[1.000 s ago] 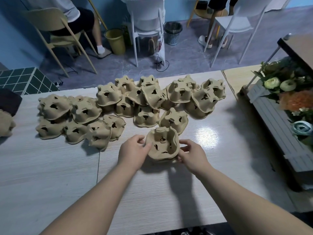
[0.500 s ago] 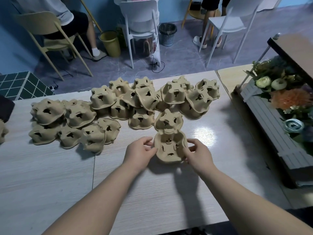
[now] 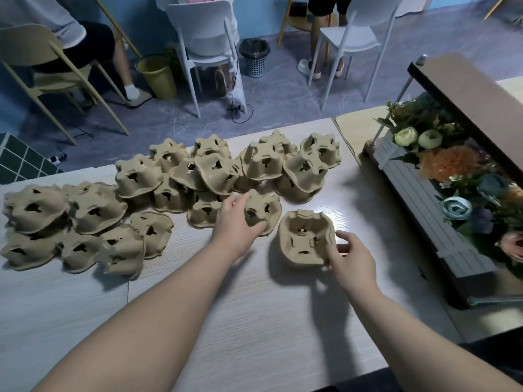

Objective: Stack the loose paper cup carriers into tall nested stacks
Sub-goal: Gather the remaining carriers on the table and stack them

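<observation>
Loose cup carriers point(image 3: 175, 193) lie heaped across the far half of the worktop point(image 3: 254, 321); one open-side-up carrier point(image 3: 304, 239) sits nearer, right of an upturned carrier point(image 3: 261, 212). A flower box point(image 3: 441, 199) stands right of the worktop, chairs point(image 3: 206, 38) behind it

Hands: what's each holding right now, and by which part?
Right hand holds the open-side-up carrier by its near right rim. Left hand grips the upside-down carrier on its left side.

My left hand point(image 3: 236, 222) hides part of one cup carrier point(image 3: 263, 212); seated people point(image 3: 70, 38) are cropped at the top edge.
</observation>
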### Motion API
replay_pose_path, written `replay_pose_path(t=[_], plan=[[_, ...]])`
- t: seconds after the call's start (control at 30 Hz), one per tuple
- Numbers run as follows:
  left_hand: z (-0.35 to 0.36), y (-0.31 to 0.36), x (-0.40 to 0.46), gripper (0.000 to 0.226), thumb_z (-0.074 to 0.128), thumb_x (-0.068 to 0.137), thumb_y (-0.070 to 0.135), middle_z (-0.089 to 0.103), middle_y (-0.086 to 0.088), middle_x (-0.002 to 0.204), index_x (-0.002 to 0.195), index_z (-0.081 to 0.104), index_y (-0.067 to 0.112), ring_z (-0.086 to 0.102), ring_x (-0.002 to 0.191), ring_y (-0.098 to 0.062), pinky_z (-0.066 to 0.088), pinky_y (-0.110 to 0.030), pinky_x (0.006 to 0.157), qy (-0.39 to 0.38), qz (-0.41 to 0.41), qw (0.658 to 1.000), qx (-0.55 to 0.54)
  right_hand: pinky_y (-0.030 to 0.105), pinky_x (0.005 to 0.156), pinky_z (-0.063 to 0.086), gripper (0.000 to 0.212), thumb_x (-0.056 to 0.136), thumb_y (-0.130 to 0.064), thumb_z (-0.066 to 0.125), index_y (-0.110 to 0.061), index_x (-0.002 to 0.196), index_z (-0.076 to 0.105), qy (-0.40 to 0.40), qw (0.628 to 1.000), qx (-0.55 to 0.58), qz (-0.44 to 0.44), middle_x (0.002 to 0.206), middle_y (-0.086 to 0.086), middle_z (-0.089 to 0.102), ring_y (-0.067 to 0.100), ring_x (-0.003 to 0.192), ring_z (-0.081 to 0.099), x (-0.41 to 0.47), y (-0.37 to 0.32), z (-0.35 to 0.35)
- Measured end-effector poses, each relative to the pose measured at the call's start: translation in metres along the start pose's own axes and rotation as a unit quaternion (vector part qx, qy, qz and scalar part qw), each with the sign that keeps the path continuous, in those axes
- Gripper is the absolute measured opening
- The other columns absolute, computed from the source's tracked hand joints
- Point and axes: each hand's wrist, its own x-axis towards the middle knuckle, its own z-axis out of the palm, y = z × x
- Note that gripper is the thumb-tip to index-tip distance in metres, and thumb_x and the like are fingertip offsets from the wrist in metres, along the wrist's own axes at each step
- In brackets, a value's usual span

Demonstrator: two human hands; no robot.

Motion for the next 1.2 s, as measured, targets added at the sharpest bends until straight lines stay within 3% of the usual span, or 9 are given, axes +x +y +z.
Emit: replay_pose_path(t=[0.17,0.33,0.47,0.63,0.83,0.9,1.0,1.1,1.2], plan=[[0.009,0.005,0.01,0.067,0.064,0.09,0.041,0.014,-0.004,0.162,0.149,0.033,0.038,0.018,0.147,-0.028,0.022,-0.039,0.117,-0.089,0.01,0.992,0.092,0.023,0.063,0.044,0.033,0.09,-0.034,0.06,-0.024,0.121,0.055,-0.001,1.0,0.004,0.001,0.081,-0.013,0.063,0.011,0.07,0.066,0.01,0.003,-0.001],[0.016,0.006,0.012,0.041,0.067,0.087,0.037,0.044,-0.002,0.136,0.125,0.056,0.028,0.042,0.127,-0.023,0.039,-0.032,0.101,-0.032,-0.006,0.996,0.079,0.024,0.065,0.044,0.032,0.09,-0.03,0.059,-0.025,0.121,0.056,-0.003,1.0,0.008,0.001,0.085,-0.011,0.066,0.014,0.076,0.067,0.018,0.006,-0.003],[0.023,0.01,0.011,0.034,0.069,0.084,0.044,0.052,-0.003,0.116,0.097,0.047,0.022,0.048,0.115,-0.024,0.042,-0.035,0.09,0.021,-0.045,0.993,0.109,0.026,0.069,0.047,0.032,0.089,-0.028,0.06,-0.024,0.12,0.057,-0.007,1.0,0.012,-0.002,0.085,-0.01,0.066,0.014,0.076,0.067,0.021,0.006,-0.005],[0.03,0.014,0.008,0.039,0.07,0.081,0.041,0.054,-0.005,0.119,0.1,0.044,0.018,0.048,0.116,-0.027,0.042,-0.037,0.092,0.035,-0.086,0.989,0.118,0.013,0.059,0.04,0.031,0.09,-0.029,0.059,-0.024,0.121,0.057,-0.006,1.0,-0.001,-0.007,0.084,-0.012,0.064,0.006,0.073,0.064,0.023,0.006,-0.011],[0.027,0.01,0.003,0.047,0.069,0.079,0.033,0.054,-0.008,0.123,0.113,0.044,0.014,0.052,0.115,-0.031,0.043,-0.038,0.091,0.046,-0.127,0.984,0.113,0.015,0.061,0.039,0.031,0.091,-0.029,0.058,-0.023,0.121,0.058,-0.005,1.0,-0.008,-0.011,0.082,-0.015,0.062,-0.001,0.073,0.059,0.023,0.007,-0.015],[0.021,0.009,0.0,0.044,0.068,0.079,0.034,0.055,-0.008,0.117,0.112,0.045,0.015,0.055,0.109,-0.031,0.043,-0.035,0.082,0.063,-0.149,0.984,0.08,0.015,0.061,0.039,0.03,0.091,-0.03,0.058,-0.023,0.12,0.058,-0.006,1.0,-0.01,-0.013,0.082,-0.016,0.062,0.0,0.073,0.06,0.022,0.006,-0.014],[0.009,0.006,-0.003,0.039,0.066,0.081,0.035,0.056,-0.004,0.102,0.108,0.048,0.014,0.054,0.092,-0.027,0.038,-0.031,0.075,0.098,-0.212,0.969,-0.079,0.022,0.064,0.039,0.029,0.092,-0.033,0.058,-0.024,0.12,0.058,-0.011,1.0,-0.001,-0.015,0.083,-0.016,0.062,0.004,0.076,0.061,0.023,0.005,-0.013],[0.002,-0.004,-0.005,0.046,0.062,0.072,0.045,0.061,-0.015,0.095,0.096,0.057,0.006,0.052,0.082,-0.023,0.044,-0.035,0.071,0.068,-0.231,0.937,-0.251,0.026,0.067,0.039,0.03,0.092,-0.037,0.058,-0.024,0.118,0.059,-0.016,1.0,0.008,-0.017,0.083,-0.015,0.062,0.01,0.08,0.062,0.023,0.002,-0.009],[-0.001,-0.01,-0.012,0.026,0.057,0.081,0.038,0.06,-0.009,0.089,0.081,0.057,0.013,0.059,0.088,-0.026,0.055,-0.042,0.069,0.021,-0.248,0.925,-0.288,0.021,0.064,0.04,0.028,0.091,-0.041,0.057,-0.026,0.115,0.06,-0.024,0.999,0.009,-0.02,0.083,-0.017,0.062,0.009,0.081,0.063,0.021,-0.001,-0.006]])
